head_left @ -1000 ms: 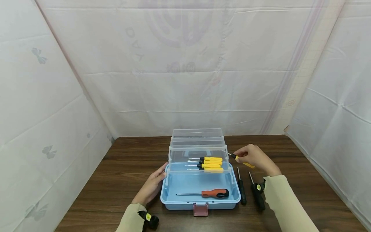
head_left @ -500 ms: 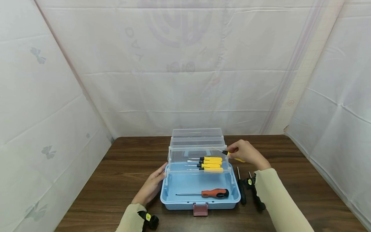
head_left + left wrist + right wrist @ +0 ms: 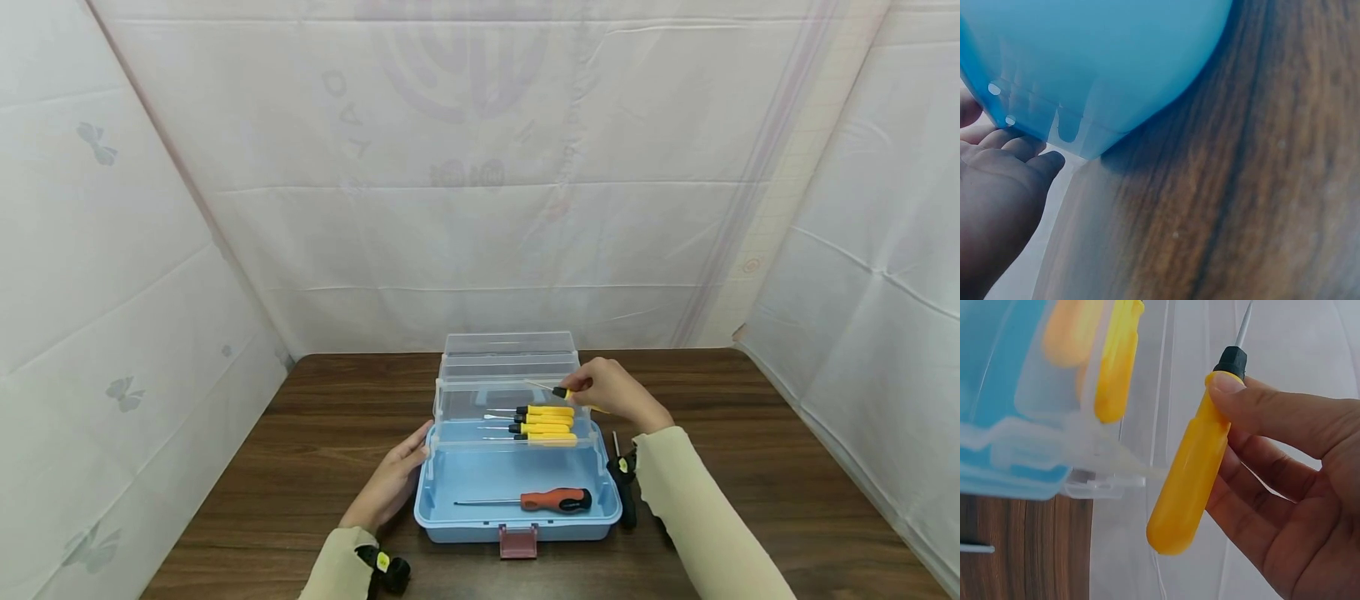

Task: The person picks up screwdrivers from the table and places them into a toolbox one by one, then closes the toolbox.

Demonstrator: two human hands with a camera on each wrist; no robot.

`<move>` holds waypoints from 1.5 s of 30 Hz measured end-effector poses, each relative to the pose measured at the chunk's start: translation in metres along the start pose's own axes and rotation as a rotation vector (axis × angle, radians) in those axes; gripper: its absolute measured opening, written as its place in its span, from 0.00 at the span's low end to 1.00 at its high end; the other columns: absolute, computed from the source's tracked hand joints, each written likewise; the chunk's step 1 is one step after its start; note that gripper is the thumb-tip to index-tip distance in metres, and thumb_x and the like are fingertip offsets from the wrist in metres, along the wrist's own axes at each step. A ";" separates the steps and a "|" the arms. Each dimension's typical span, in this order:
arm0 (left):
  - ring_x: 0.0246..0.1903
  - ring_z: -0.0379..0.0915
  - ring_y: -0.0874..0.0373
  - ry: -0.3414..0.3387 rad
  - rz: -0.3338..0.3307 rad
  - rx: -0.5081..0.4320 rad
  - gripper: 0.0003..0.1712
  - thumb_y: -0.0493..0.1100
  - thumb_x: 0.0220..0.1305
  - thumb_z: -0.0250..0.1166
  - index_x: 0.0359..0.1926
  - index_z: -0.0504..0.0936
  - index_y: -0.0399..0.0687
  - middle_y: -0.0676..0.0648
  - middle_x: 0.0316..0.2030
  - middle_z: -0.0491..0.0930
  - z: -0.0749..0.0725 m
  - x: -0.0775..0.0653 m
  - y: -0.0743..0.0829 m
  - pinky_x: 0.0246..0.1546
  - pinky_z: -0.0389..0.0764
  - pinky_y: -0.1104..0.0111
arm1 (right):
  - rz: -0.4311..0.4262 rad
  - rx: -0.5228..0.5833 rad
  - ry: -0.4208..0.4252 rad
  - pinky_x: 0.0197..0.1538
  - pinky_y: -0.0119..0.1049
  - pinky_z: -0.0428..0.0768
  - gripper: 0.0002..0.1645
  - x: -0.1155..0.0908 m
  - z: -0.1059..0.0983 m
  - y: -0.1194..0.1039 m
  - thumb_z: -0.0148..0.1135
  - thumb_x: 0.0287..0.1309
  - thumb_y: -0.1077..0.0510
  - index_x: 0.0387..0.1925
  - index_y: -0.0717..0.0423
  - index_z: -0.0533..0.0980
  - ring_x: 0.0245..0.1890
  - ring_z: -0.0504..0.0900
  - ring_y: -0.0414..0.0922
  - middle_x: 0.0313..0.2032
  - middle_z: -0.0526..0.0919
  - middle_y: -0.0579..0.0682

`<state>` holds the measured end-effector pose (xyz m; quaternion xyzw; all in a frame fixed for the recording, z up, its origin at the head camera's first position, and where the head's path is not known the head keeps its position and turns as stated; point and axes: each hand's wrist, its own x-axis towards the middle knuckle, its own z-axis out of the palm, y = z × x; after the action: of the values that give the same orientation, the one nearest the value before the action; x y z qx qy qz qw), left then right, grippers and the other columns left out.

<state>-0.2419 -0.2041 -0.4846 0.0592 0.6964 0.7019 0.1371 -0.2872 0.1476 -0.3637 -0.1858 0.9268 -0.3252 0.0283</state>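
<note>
A blue toolbox [image 3: 480, 472] with its clear lid raised stands on the wooden table. My left hand [image 3: 390, 482] rests against the toolbox's left side; the left wrist view shows the fingers [image 3: 1019, 147] touching its blue wall. Above the clear tray [image 3: 457, 431], my right hand [image 3: 618, 392] pinches a small yellow-and-black screwdriver [image 3: 1188, 481] between thumb and fingers, its shaft tilted up to the left. In the tray lie several similar yellow screwdrivers [image 3: 550, 429], side by side with tips to the left. An orange-and-black screwdriver [image 3: 557, 500] lies in the box's lower part.
A black screwdriver [image 3: 628, 510] lies on the table [image 3: 300, 467] just right of the toolbox. Another dark handle [image 3: 663, 530] is mostly hidden by the right sleeve. The pink latch [image 3: 518, 542] hangs at the box's front. White sheeting [image 3: 480, 250] encloses the back and sides.
My right hand has moved left with the yellow screwdriver, from beside the toolbox to over the tray's right rear. The left hand and toolbox have stayed in place.
</note>
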 end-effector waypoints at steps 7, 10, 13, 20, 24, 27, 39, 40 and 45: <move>0.75 0.35 0.43 0.003 0.000 -0.009 0.34 0.44 0.73 0.50 0.74 0.51 0.43 0.39 0.75 0.44 0.001 0.001 0.000 0.72 0.42 0.47 | -0.035 0.003 0.009 0.40 0.37 0.84 0.14 0.004 0.007 -0.005 0.66 0.53 0.67 0.44 0.60 0.84 0.31 0.78 0.42 0.40 0.86 0.54; 0.75 0.35 0.42 0.004 0.002 -0.005 0.34 0.44 0.72 0.51 0.74 0.51 0.43 0.38 0.75 0.44 0.001 0.000 0.001 0.72 0.42 0.46 | -0.047 0.009 0.012 0.38 0.35 0.83 0.14 0.006 0.010 -0.007 0.67 0.53 0.67 0.44 0.60 0.84 0.30 0.76 0.42 0.39 0.86 0.53; 0.75 0.35 0.41 0.006 0.002 -0.003 0.34 0.44 0.72 0.51 0.74 0.51 0.43 0.38 0.75 0.44 0.001 0.000 0.001 0.71 0.42 0.46 | -0.051 0.014 0.011 0.37 0.33 0.82 0.15 0.008 0.014 -0.008 0.67 0.53 0.68 0.44 0.60 0.84 0.30 0.75 0.42 0.39 0.86 0.53; 0.75 0.35 0.42 0.009 -0.004 -0.005 0.33 0.44 0.73 0.50 0.74 0.52 0.44 0.39 0.75 0.45 0.001 0.001 0.001 0.72 0.42 0.47 | -0.038 0.010 0.010 0.43 0.37 0.84 0.15 0.012 0.021 -0.009 0.66 0.53 0.68 0.45 0.60 0.83 0.33 0.80 0.42 0.41 0.86 0.54; 0.75 0.36 0.42 0.005 -0.004 0.008 0.34 0.45 0.73 0.50 0.74 0.52 0.44 0.39 0.75 0.45 0.001 0.001 0.001 0.71 0.44 0.46 | -0.058 -0.013 0.015 0.45 0.39 0.85 0.14 0.014 0.025 -0.012 0.65 0.54 0.69 0.44 0.61 0.83 0.37 0.82 0.44 0.42 0.86 0.55; 0.75 0.36 0.42 -0.002 -0.002 0.005 0.33 0.45 0.73 0.49 0.74 0.52 0.45 0.39 0.75 0.45 0.001 0.001 0.001 0.71 0.44 0.46 | -0.062 -0.017 0.019 0.45 0.39 0.84 0.13 0.015 0.028 -0.015 0.65 0.54 0.69 0.43 0.61 0.84 0.38 0.83 0.45 0.41 0.86 0.55; 0.75 0.36 0.43 -0.005 -0.001 -0.006 0.33 0.45 0.74 0.49 0.75 0.51 0.44 0.40 0.75 0.45 0.001 0.003 -0.001 0.72 0.43 0.47 | -0.072 -0.064 0.050 0.47 0.39 0.84 0.12 0.016 0.036 -0.021 0.66 0.53 0.69 0.41 0.60 0.84 0.38 0.82 0.44 0.42 0.86 0.53; 0.75 0.36 0.43 -0.005 0.000 -0.004 0.33 0.45 0.74 0.49 0.75 0.51 0.44 0.39 0.75 0.45 0.001 0.003 0.000 0.72 0.43 0.47 | -0.068 -0.069 0.050 0.47 0.39 0.84 0.12 0.016 0.037 -0.021 0.66 0.53 0.68 0.41 0.59 0.84 0.38 0.82 0.44 0.42 0.86 0.53; 0.75 0.36 0.43 -0.008 0.000 -0.007 0.34 0.45 0.73 0.49 0.75 0.51 0.44 0.39 0.75 0.45 0.002 0.002 0.000 0.72 0.44 0.47 | -0.062 -0.082 0.048 0.46 0.39 0.84 0.12 0.016 0.039 -0.021 0.67 0.53 0.67 0.41 0.59 0.85 0.38 0.82 0.44 0.41 0.86 0.52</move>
<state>-0.2434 -0.2019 -0.4848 0.0616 0.6935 0.7040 0.1402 -0.2887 0.1032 -0.3803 -0.2078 0.9335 -0.2919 -0.0118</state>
